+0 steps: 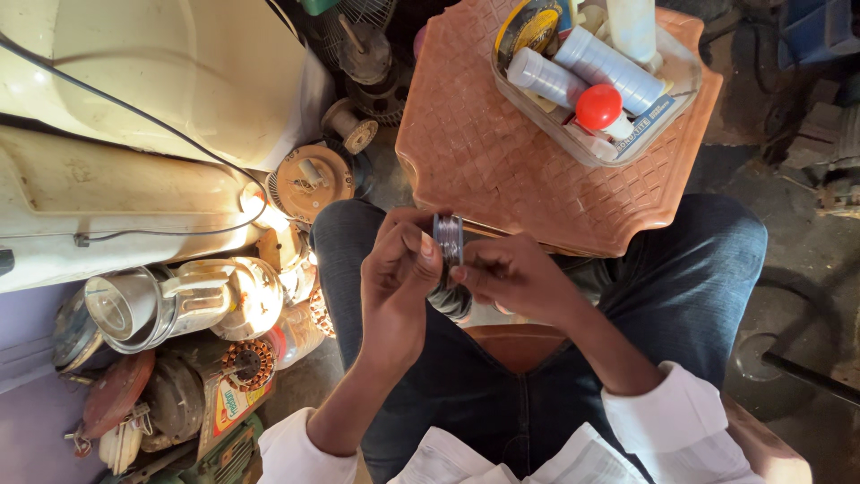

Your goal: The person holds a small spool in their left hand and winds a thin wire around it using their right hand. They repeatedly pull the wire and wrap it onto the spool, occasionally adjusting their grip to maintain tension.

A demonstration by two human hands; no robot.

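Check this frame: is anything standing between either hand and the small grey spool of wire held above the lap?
Nothing visible does. The left hand and the right hand both grip the small spool directly, fingers on its sides. The brown stool top and the clear tub of bottles lie beyond it, apart.

The small spool (448,238) between the fingers (421,255) is glossy, with shiny wire-like windings. The stool top (502,161) is matt brown plastic with embossed quilted texture. The tray (663,108) is clear plastic; its red cap (598,106) is glossy. The trousers (681,287) are dark denim; the sleeves (663,417) are white cloth. The jug (179,300) is polished metal.
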